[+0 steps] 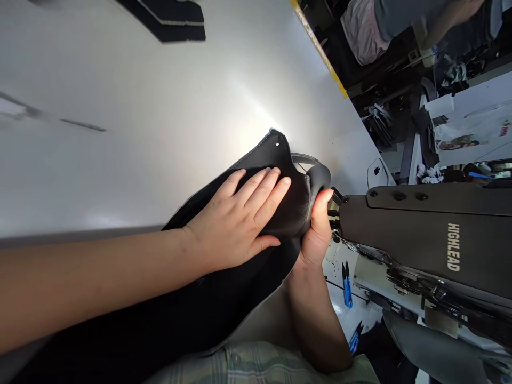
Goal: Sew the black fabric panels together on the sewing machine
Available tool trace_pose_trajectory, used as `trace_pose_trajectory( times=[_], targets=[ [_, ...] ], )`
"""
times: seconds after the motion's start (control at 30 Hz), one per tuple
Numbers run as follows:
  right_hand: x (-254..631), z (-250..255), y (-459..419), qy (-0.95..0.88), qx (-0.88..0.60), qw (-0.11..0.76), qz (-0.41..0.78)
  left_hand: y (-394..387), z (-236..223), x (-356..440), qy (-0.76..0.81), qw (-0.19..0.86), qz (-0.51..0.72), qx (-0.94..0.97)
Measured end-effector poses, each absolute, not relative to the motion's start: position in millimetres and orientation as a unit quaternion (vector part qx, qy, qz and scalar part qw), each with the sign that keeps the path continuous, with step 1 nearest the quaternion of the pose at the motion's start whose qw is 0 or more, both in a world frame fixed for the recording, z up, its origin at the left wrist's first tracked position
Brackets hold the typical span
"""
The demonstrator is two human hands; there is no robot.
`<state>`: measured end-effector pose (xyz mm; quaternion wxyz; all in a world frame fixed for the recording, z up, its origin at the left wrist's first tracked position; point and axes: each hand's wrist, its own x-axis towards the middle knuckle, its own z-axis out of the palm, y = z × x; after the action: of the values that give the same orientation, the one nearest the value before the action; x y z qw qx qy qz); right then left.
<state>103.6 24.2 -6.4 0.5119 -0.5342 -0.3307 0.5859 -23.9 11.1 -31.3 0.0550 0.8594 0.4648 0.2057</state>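
A large piece of black sheet material [240, 288], maybe leather or vinyl, lies across the table edge and hangs toward my lap. My left hand [244, 218] rests flat on its upper part with fingers stretched out. At its right end, my right hand [318, 229] grips a folded edge, thumb up. A curled strip of the material [306, 159] stands out just above that hand. Close to my right thumb is the head of a dark sewing machine [416, 229] marked HIGHLEAD; its needle area is partly hidden by my hand and the material.
Blue-handled thread snips [346, 288] lie below the machine head, with another blue-handled tool [355, 338] lower down. Black cut pieces [176, 21] are on the white table [132, 160] at the top. Beyond the yellow-taped edge [320, 48], another person [400, 26] is partly visible.
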Motion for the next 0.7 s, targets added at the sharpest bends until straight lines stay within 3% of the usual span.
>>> trace_pose_trajectory(
  times=[0.17, 0.3, 0.5, 0.6, 0.7],
  targets=[
    [107, -10, 29, -0.344, -0.535, 0.495, 0.592, 12, -33, -24, 0.467, 0.071, 0.217, 0.854],
    [109, -4, 28, -0.466, -0.530, 0.451, 0.547, 16, -36, -24, 0.487, 0.062, 0.217, 0.844],
    [124, 44, -25, -0.765, -0.464, 0.399, 0.200, 16, -7, -36, 0.479, 0.051, 0.239, 0.843],
    [154, 79, -59, -0.831, -0.408, 0.378, 0.017, 4, 6, -35, 0.413, 0.139, 0.195, 0.879],
    [201, 115, -73, -0.775, -0.456, 0.391, -0.196, -8, 7, -23, 0.385, 0.232, 0.140, 0.882]
  ],
)
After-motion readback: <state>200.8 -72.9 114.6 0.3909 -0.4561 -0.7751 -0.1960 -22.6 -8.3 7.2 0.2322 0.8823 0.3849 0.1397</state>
